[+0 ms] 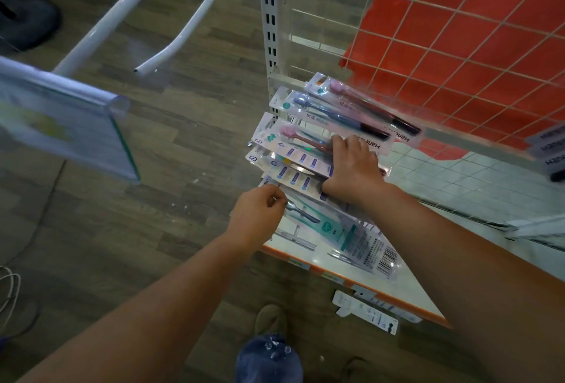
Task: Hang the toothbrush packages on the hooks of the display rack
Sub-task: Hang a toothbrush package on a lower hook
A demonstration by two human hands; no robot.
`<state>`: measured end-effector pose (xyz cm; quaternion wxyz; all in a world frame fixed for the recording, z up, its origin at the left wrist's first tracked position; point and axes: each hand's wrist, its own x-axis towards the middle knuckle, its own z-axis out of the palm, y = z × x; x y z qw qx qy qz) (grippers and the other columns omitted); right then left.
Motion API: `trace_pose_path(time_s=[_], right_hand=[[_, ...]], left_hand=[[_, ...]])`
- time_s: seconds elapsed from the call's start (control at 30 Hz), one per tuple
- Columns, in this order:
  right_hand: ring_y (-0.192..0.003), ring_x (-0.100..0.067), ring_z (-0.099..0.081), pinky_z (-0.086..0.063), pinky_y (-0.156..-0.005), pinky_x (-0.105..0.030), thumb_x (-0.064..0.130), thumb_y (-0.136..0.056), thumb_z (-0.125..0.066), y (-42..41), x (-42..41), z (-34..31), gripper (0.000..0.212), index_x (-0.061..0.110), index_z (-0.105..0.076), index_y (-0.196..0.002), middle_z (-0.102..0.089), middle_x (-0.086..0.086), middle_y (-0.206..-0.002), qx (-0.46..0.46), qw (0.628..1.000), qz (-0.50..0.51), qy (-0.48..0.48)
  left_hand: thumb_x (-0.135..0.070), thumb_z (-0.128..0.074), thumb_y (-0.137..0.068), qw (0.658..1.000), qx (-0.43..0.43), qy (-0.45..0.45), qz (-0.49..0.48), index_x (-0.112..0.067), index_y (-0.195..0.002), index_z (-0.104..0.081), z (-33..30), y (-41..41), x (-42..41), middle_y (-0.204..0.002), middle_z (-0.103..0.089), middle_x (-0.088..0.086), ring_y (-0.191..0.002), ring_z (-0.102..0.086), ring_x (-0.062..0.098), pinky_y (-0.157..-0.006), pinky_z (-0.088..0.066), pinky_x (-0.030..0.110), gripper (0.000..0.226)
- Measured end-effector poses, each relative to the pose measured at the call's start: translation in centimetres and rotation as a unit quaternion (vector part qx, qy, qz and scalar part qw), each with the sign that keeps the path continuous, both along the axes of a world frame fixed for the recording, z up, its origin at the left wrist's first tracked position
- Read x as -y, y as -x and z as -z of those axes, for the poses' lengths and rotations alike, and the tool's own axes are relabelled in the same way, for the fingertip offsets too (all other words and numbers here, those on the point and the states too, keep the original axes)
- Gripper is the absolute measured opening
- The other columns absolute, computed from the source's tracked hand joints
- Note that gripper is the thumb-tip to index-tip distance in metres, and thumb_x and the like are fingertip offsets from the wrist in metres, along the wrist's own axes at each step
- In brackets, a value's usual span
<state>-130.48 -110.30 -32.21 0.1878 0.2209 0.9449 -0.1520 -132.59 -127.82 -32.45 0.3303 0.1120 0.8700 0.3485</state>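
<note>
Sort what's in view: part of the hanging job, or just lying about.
Job: teal toothbrush package pinched by left hand; hung packages under right hand; wire rack.
Lying about: flat package on floor; white tubes; sign holder.

"Hanematch"-like brand on toothbrush package (371, 135), partly legible

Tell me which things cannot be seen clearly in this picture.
- Head view: the hooks are hidden behind the hanging toothbrush packages.
- The top hole of the teal package is covered by the left hand fingers.
- The right hand covers the packages' lower parts.
- The sign holder is blurred and unreadable.
</note>
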Motion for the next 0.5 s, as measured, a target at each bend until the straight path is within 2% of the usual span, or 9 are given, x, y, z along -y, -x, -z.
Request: trace_pose_path(time_s=[0.1, 0.2, 0.27, 0.37, 0.5], right_hand=[[-0.124, -0.028, -0.029, -0.025, -0.105, -0.041, 0.033, -0.075, -0.066, -0.3, 0.4, -0.5, 0.082, 0.013, -0.02, -0.141, -0.031, -0.009, -0.133, -0.036, 0.998, -0.03, -0.042], [-0.114, -0.025, -0.038, -0.032, -0.097, -0.037, 0.025, -0.079, -0.062, -0.6, 0.8, -1.0, 0.059, 0.012, -0.035, -0.13, -0.041, -0.008, -0.125, -0.086, 0.994, -0.038, -0.052], [-0.106, -0.025, -0.045, -0.037, -0.089, -0.035, 0.023, -0.082, -0.061, -0.7, 0.9, -1.3, 0.047, 0.01, -0.04, -0.122, -0.048, -0.009, -0.118, -0.1, 0.993, -0.039, -0.057], [-0.098, -0.027, -0.053, -0.04, -0.084, -0.036, 0.025, -0.085, -0.061, -1.2, 0.6, -1.9, 0.039, 0.009, -0.041, -0.116, -0.056, -0.009, -0.108, -0.103, 0.992, -0.033, -0.057], [-0.087, -0.025, -0.052, -0.039, -0.079, -0.033, 0.024, -0.088, -0.058, -2.3, 0.5, -3.0, 0.032, 0.01, -0.043, -0.113, -0.059, -0.008, -0.102, -0.149, 0.986, -0.03, -0.063]], left_hand=[[-0.016, -0.049, -0.094, 1.0, 0.004, 0.0, 0.001, -0.015, -0.101, -0.062, -0.1, 0.0, 0.0, -0.093, -0.065, 0.008, -0.085, -0.064, 0.024, -0.079, -0.056, 0.04, 0.015], [-0.015, -0.049, -0.094, 1.0, -0.001, -0.002, 0.005, -0.014, -0.098, -0.062, -0.3, 0.0, 0.0, -0.093, -0.064, 0.008, -0.086, -0.063, 0.023, -0.079, -0.055, 0.037, 0.014], [-0.014, -0.049, -0.094, 1.0, 0.001, -0.006, 0.002, -0.012, -0.098, -0.062, -0.5, 0.1, 0.0, -0.095, -0.064, 0.008, -0.086, -0.062, 0.02, -0.075, -0.054, 0.03, 0.014], [-0.015, -0.048, -0.095, 1.0, -0.004, -0.002, -0.005, -0.012, -0.101, -0.062, -0.9, -0.1, 0.1, -0.097, -0.062, 0.007, -0.085, -0.06, 0.015, -0.066, -0.048, 0.017, 0.016], [-0.016, -0.048, -0.095, 1.0, -0.02, 0.0, -0.023, -0.014, -0.101, -0.061, -1.8, -0.7, 0.3, -0.094, -0.063, 0.005, -0.083, -0.059, 0.014, -0.063, -0.046, 0.017, 0.015]])
